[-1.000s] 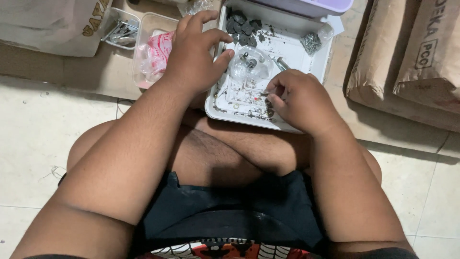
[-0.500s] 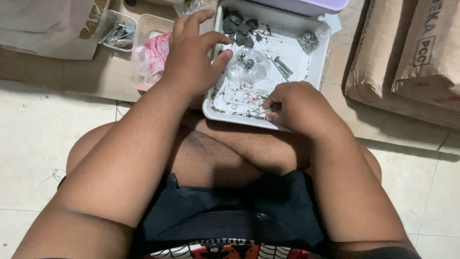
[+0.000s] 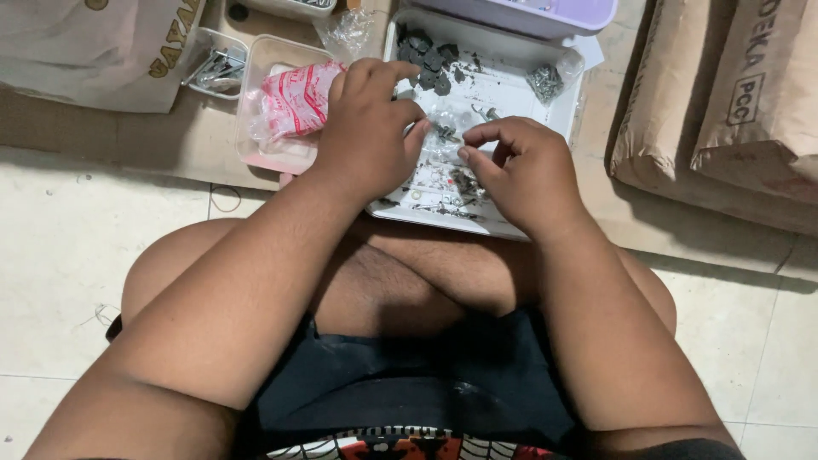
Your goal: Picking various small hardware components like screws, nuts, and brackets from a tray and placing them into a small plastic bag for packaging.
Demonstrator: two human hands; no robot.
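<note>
Tray (image 3: 511,223) is resting at the knees, under both hands, keeping loose parts close | left hand (image 3: 371,128) is curling, fingertips pinching a small metal part (image 3: 445,132) | right hand (image 3: 520,166) is closing thumb and forefinger just beside it, steadying | washers (image 3: 430,51) are lying beyond the hands.

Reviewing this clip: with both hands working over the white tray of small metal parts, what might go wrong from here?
1. The white tray sits partly on the person's legs and looks tilted, so it might tip and spill.
2. The left hand and right hand pinch tiny parts between fingertips; one may slip off.
3. Dark washers piled near the tray's far corner could scatter.
</note>
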